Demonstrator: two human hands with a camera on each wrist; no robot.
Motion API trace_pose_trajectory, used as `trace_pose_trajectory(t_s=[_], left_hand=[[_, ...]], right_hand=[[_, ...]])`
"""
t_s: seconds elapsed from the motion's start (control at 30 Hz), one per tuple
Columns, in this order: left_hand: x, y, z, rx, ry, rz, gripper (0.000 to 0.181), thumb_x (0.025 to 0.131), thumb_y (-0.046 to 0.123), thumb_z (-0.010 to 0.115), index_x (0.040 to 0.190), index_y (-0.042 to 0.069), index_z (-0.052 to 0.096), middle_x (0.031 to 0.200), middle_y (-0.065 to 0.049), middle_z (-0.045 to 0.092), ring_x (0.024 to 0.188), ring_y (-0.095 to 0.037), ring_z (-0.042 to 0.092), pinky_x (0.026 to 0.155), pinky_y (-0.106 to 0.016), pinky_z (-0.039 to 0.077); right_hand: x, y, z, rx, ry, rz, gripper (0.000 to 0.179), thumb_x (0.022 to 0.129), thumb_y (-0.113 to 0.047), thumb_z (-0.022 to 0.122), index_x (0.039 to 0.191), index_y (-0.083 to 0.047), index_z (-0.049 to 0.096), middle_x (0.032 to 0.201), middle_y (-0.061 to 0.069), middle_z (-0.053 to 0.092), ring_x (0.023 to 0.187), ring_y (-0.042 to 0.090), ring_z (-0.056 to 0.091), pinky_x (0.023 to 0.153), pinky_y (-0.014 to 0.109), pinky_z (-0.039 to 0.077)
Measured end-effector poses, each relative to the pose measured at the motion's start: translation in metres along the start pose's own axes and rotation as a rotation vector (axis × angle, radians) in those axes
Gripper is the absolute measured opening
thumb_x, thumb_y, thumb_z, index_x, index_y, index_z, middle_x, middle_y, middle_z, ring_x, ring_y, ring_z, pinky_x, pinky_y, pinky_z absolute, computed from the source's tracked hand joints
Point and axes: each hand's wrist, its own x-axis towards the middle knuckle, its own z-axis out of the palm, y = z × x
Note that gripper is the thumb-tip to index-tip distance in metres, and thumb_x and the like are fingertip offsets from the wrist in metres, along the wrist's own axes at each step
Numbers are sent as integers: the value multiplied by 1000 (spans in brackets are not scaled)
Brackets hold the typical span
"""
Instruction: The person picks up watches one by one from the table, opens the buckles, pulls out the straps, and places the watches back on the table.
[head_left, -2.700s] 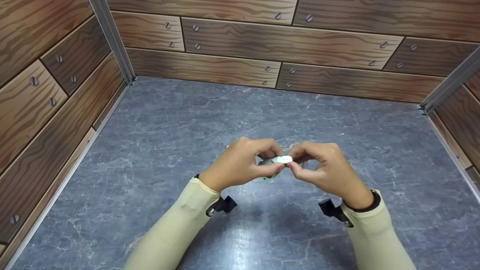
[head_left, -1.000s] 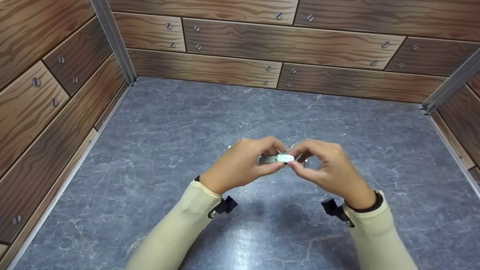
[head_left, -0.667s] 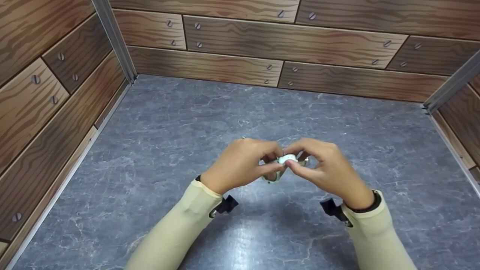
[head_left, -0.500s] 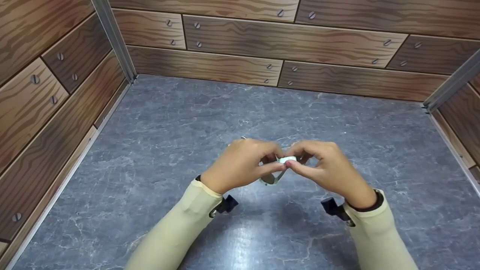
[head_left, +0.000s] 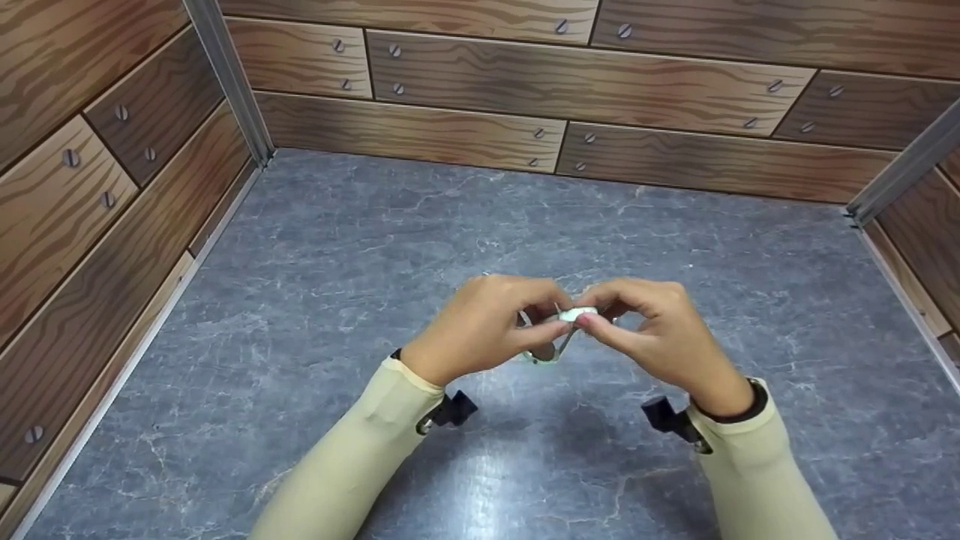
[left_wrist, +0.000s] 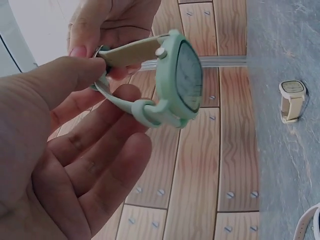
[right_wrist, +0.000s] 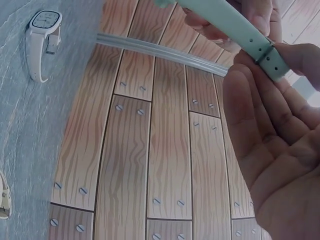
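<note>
A mint-green wristwatch (left_wrist: 167, 82) is held up above the table between both hands, its strap bent round in a loop. My left hand (head_left: 487, 322) pinches the strap by its metal buckle (left_wrist: 101, 51) between thumb and forefinger. Close against it, my right hand (head_left: 656, 326) pinches the strap's holed end (right_wrist: 272, 65), which passes through the buckle in the right wrist view. The watch case faces away from the left palm in the left wrist view. In the head view, the left fingers hide most of the watch.
On the grey marbled table (head_left: 375, 225) lie a cream watch (left_wrist: 295, 102) and a white watch (right_wrist: 37, 45), seen in the wrist views. Parts of others show at the frame edges. Wood-patterned walls (head_left: 465, 75) enclose the back and sides.
The green watch's loop has turned and now shows below my left fingers. The strap end has shifted slightly to the right between the fingertips. Both hands have stayed nearly in place.
</note>
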Motion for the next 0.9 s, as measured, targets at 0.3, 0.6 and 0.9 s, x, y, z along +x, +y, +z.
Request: trace_pose_trajectory(t_s=[0.3,0.6,0.9], left_hand=[[-1,6,1,93,-32,-32,17,99,28,71,108,15,75,85,9,75,73,2,64,68,-21,52],[-1,6,3,171,-24,-8,11,99,27,71,102,17,76,83,10,72,70,1,61,66,-22,51],[-1,5,0,118,-27,-27,14,101,28,69,109,17,74,88,10,73,75,2,64,70,-22,53]], right_hand=[[-2,2,1,38,-89,23,25,88,5,76,107,-11,73,94,2,73,77,12,66,69,22,56],[-2,1,-1,7,-134,70,21,92,0,76,107,-14,74,95,-2,73,77,11,66,68,22,56],[-1,0,-3,-54,-76,-3,27,89,6,77,108,-13,74,94,-2,73,75,10,67,71,17,54]])
